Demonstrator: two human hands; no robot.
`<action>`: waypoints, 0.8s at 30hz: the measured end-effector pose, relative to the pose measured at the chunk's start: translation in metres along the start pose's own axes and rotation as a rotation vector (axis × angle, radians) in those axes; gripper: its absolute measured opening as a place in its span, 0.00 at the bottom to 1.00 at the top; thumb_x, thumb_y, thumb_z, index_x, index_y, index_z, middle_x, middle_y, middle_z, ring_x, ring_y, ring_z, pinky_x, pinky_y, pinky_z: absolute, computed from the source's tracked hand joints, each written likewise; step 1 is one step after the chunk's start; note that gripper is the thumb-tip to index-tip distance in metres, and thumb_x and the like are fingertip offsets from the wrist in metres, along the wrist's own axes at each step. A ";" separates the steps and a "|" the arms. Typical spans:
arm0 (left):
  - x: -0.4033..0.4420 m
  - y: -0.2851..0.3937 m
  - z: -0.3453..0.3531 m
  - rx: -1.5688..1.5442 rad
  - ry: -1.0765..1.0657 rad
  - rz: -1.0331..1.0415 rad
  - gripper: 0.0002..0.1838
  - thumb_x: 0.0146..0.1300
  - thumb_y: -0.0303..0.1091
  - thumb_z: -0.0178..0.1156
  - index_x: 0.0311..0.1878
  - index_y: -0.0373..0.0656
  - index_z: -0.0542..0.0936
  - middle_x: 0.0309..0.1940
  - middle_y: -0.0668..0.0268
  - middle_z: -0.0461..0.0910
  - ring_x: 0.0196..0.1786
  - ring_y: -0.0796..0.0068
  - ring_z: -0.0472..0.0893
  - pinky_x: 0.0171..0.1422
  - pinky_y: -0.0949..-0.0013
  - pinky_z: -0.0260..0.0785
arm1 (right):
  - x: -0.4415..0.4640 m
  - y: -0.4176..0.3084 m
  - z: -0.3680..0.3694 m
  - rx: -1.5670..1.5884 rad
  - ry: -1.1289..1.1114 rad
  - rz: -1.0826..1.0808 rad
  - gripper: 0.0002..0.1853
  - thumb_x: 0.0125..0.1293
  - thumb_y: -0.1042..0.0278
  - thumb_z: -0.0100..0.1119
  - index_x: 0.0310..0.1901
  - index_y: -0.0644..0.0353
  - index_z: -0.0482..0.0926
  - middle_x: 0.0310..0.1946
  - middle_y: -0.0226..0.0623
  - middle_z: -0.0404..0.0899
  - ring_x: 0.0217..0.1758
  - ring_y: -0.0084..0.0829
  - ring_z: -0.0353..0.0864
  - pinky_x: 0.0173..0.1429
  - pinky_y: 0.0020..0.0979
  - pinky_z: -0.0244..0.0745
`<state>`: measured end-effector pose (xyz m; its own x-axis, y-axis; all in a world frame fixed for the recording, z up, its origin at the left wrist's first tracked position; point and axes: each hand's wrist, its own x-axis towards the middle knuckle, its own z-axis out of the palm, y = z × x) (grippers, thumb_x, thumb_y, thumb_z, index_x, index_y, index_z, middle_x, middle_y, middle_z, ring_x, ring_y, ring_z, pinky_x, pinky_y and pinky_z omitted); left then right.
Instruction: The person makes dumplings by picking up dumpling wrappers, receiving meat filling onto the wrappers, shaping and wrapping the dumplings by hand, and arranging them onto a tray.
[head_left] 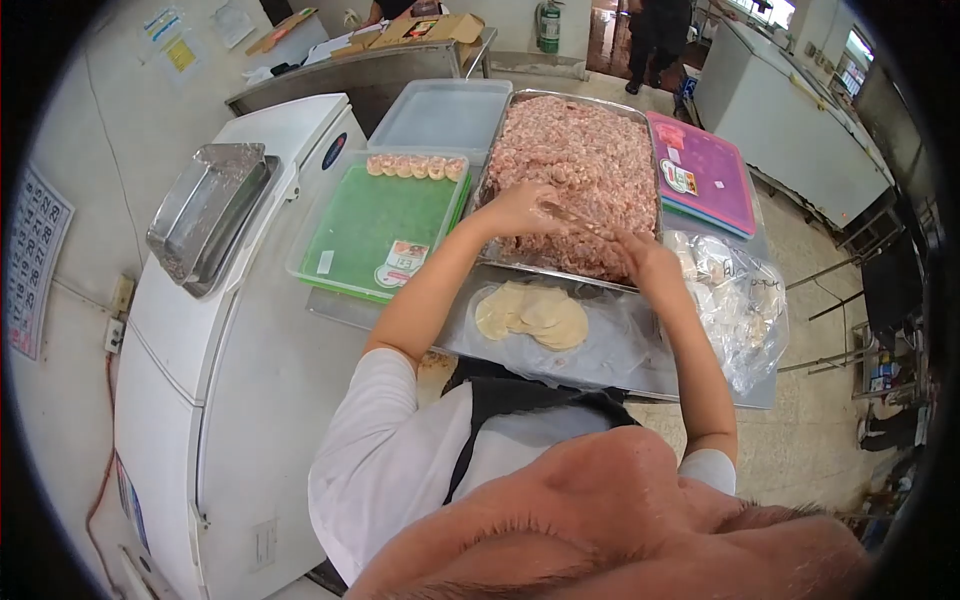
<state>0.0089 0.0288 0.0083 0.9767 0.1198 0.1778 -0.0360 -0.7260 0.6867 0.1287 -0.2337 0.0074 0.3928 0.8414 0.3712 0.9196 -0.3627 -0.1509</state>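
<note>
A deep metal tray (655, 150) is heaped with pale pink ground meat (575, 140). My left hand (520, 208) is over the tray's near left part, its fingers curled; what is in them, if anything, is hidden. My right hand (648, 260) is at the near right part, closed on a thin, brownish stick-like tool (585, 222) that points toward the left hand. Just in front of the tray, round pale dough wrappers (540, 318) lie overlapping on plastic. To the left, a row of several filled dumplings (415, 167) sits along the far edge of a green-lined plastic container (360, 225).
A translucent lid or tray (440, 110) lies behind the green container. Pink and blue lids (705, 165) are stacked right of the meat, with plastic-bagged packs (730, 300) nearer me. A white freezer (240, 340) bearing metal pans (205, 220) stands left. Another person (660, 40) stands at the back.
</note>
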 end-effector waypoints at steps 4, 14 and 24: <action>-0.019 0.012 -0.005 -0.183 0.074 0.082 0.23 0.51 0.45 0.74 0.43 0.39 0.80 0.40 0.58 0.82 0.46 0.66 0.80 0.54 0.65 0.70 | -0.004 0.021 -0.017 0.053 -0.017 0.129 0.14 0.68 0.60 0.57 0.50 0.57 0.82 0.36 0.49 0.81 0.37 0.50 0.82 0.41 0.43 0.77; -0.022 0.025 -0.016 -0.078 0.025 0.228 0.18 0.52 0.41 0.73 0.41 0.41 0.80 0.39 0.59 0.82 0.45 0.66 0.80 0.53 0.66 0.70 | 0.004 -0.013 -0.043 0.399 -0.086 -0.061 0.12 0.68 0.66 0.59 0.46 0.66 0.82 0.43 0.48 0.83 0.46 0.46 0.83 0.50 0.36 0.76; -0.040 0.032 -0.028 -0.135 0.242 0.216 0.22 0.50 0.45 0.74 0.42 0.41 0.80 0.39 0.57 0.82 0.45 0.61 0.81 0.54 0.64 0.71 | 0.001 -0.050 -0.072 0.192 0.065 0.018 0.14 0.69 0.63 0.58 0.51 0.61 0.80 0.40 0.47 0.81 0.41 0.46 0.83 0.43 0.37 0.77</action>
<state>-0.0377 0.0201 0.0430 0.8655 0.1420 0.4804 -0.2799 -0.6582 0.6989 0.0824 -0.2431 0.0812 0.4135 0.8055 0.4244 0.8995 -0.2892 -0.3276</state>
